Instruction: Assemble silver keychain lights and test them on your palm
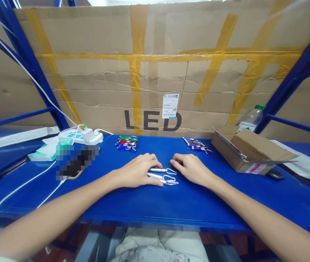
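The left hand [140, 170] grasps silver carabiner-clip tubes [157, 177] on the blue worktop [149, 205] — right hand [191, 168] curled just beside, whether holding anything I cannot tell.

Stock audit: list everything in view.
Silver tubes: several, silver, centre
Left group: many, green-red-blue, rear
Right group: several, purple-black, rear
Table: one, blue, middle
Box: one, brown, right
Bottle: one, clear, right
Rounded object: one, black, right
Phone: one, dark, left
Power strip: one, white, left
Packet: one, white-green, left
Packaging: two, white, sides
Cables: several, white, left
Cardboard: one, brown, rear
Label: one, white, rear
Posts: two, blue, sides
Trousers: one, pale, below
Left hand: one, bare, centre
Right hand: one, bare, centre
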Demonstrator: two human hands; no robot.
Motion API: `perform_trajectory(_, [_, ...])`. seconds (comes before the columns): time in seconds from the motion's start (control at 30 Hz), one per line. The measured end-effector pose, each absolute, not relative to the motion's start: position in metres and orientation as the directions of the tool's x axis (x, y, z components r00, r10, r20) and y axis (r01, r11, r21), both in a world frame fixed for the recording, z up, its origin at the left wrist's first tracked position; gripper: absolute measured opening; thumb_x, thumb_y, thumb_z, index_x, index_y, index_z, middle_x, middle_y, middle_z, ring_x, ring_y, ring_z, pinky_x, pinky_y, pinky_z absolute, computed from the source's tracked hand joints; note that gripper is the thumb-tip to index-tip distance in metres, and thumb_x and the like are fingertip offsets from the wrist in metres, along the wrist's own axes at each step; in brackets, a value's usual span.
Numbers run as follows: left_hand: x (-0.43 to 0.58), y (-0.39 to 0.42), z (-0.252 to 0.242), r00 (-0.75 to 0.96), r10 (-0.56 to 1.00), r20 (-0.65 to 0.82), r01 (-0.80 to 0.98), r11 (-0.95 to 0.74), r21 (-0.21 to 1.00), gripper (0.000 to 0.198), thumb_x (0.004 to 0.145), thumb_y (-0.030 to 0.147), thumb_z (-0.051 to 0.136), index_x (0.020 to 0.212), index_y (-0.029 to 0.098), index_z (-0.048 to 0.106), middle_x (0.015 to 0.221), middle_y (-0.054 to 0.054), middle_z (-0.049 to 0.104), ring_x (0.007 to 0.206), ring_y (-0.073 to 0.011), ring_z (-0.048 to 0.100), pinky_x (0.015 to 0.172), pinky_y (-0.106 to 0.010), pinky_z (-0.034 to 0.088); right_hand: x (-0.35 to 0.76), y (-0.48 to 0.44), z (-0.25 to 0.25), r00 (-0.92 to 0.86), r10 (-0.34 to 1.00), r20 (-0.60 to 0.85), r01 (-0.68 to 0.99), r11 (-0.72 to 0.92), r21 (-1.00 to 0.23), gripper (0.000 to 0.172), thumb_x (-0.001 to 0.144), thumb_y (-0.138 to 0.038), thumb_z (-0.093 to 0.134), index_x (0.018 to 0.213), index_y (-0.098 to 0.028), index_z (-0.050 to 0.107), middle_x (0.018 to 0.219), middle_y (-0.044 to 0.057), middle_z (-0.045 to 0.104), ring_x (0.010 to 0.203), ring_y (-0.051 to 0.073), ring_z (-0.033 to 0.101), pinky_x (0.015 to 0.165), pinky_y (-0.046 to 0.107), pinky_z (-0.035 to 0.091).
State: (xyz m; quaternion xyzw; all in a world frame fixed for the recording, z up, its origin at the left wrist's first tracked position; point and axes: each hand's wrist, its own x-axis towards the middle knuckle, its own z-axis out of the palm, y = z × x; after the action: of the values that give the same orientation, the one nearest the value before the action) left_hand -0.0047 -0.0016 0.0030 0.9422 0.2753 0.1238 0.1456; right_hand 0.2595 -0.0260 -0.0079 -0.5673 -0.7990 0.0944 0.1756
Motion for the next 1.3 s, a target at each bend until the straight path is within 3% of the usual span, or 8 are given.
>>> perform_trajectory(0.13, [-0.009, 0.006, 0.002, 0.822, 0.545, 0.167, 0.469, -0.813, 0.345, 0.031, 0.1, 0.048, 0.074, 0.122, 0.026, 0.073, 0.12, -0.005, 0.069, 0.109, -0.0259, 0.061, 0.095, -0.037, 0.046, 0.262, -0.022, -0.009, -0.255, 0.952, 0.171, 0.884, 0.301, -0.357, 0.023, 0.108, -0.035, 0.052, 0.098, -0.024, 0.069, 0.094, 0.005, 0.079, 0.083, 0.024, 0.07, 0.071, 0.031, 0.038])
perform_trajectory(0.37, [-0.022, 0.028, 0.002, 0.783, 0.59, 0.2, 0.545, -0.804, 0.239, 0.032, 0.103, 0.048, 0.069, 0.123, 0.023, 0.072, 0.117, -0.008, 0.069, 0.107, -0.0274, 0.063, 0.094, -0.038, 0.046, 0.267, -0.016, -0.012, -0.267, 0.945, 0.189, 0.879, 0.319, -0.355, 0.019, 0.108, -0.03, 0.054, 0.099, -0.022, 0.068, 0.102, 0.006, 0.077, 0.094, 0.025, 0.068, 0.08, 0.034, 0.043])
perform_trajectory(0.53, [-0.024, 0.032, 0.001, 0.784, 0.588, 0.201, 0.534, -0.803, 0.264, 0.033, 0.104, 0.048, 0.069, 0.123, 0.022, 0.072, 0.117, -0.008, 0.069, 0.109, -0.0266, 0.063, 0.094, -0.037, 0.047, 0.266, -0.019, -0.012, -0.384, 0.895, 0.228, 0.804, 0.445, -0.394, 0.018, 0.109, -0.033, 0.054, 0.105, -0.022, 0.068, 0.102, 0.006, 0.072, 0.098, 0.025, 0.064, 0.089, 0.038, 0.046])
perform_trajectory(0.67, [-0.022, 0.029, 0.0, 0.792, 0.576, 0.202, 0.5, -0.802, 0.326, 0.033, 0.103, 0.05, 0.068, 0.121, 0.022, 0.072, 0.115, -0.007, 0.068, 0.106, -0.0255, 0.063, 0.093, -0.037, 0.048, 0.259, -0.028, -0.01, -0.478, 0.848, 0.231, 0.724, 0.529, -0.442, 0.031, 0.103, -0.051, 0.068, 0.118, -0.024, 0.063, 0.118, 0.008, 0.067, 0.11, 0.028, 0.061, 0.095, 0.042, 0.047])
perform_trajectory(0.83, [-0.016, 0.021, -0.002, 0.802, 0.563, 0.2, 0.472, -0.803, 0.364, 0.033, 0.103, 0.049, 0.069, 0.12, 0.021, 0.069, 0.114, -0.007, 0.067, 0.108, -0.0261, 0.062, 0.093, -0.037, 0.048, 0.248, -0.036, -0.009, -0.503, 0.834, 0.229, 0.711, 0.549, -0.439, 0.046, 0.093, -0.058, 0.079, 0.115, -0.024, 0.058, 0.122, 0.008, 0.063, 0.111, 0.03, 0.057, 0.095, 0.044, 0.047])
perform_trajectory(1.0, [-0.01, 0.017, -0.003, 0.811, 0.544, 0.215, 0.435, -0.806, 0.401, 0.032, 0.104, 0.051, 0.067, 0.117, 0.022, 0.069, 0.112, -0.006, 0.067, 0.107, -0.0249, 0.062, 0.094, -0.035, 0.047, 0.244, -0.04, -0.01, -0.579, 0.78, 0.239, 0.676, 0.622, -0.395, 0.017, 0.1, -0.029, 0.067, 0.113, -0.025, 0.058, 0.118, 0.006, 0.062, 0.108, 0.027, 0.056, 0.099, 0.045, 0.045])
perform_trajectory(1.1, [-0.011, 0.016, -0.002, 0.811, 0.547, 0.207, 0.442, -0.806, 0.395, 0.035, 0.103, 0.054, 0.067, 0.119, 0.023, 0.07, 0.111, -0.006, 0.066, 0.107, -0.0253, 0.061, 0.093, -0.035, 0.046, 0.246, -0.038, -0.009, -0.574, 0.781, 0.246, 0.686, 0.623, -0.376, 0.014, 0.097, -0.016, 0.059, 0.108, -0.024, 0.058, 0.113, 0.006, 0.062, 0.104, 0.027, 0.055, 0.098, 0.045, 0.045])
perform_trajectory(1.3, [-0.016, 0.018, -0.001, 0.813, 0.548, 0.197, 0.452, -0.807, 0.379, 0.03, 0.103, 0.047, 0.069, 0.122, 0.023, 0.07, 0.113, -0.006, 0.065, 0.109, -0.025, 0.061, 0.094, -0.035, 0.046, 0.253, -0.034, -0.007, -0.549, 0.782, 0.294, 0.688, 0.623, -0.371, 0.019, 0.097, -0.011, 0.052, 0.108, -0.023, 0.06, 0.114, 0.008, 0.063, 0.107, 0.027, 0.055, 0.1, 0.047, 0.045])
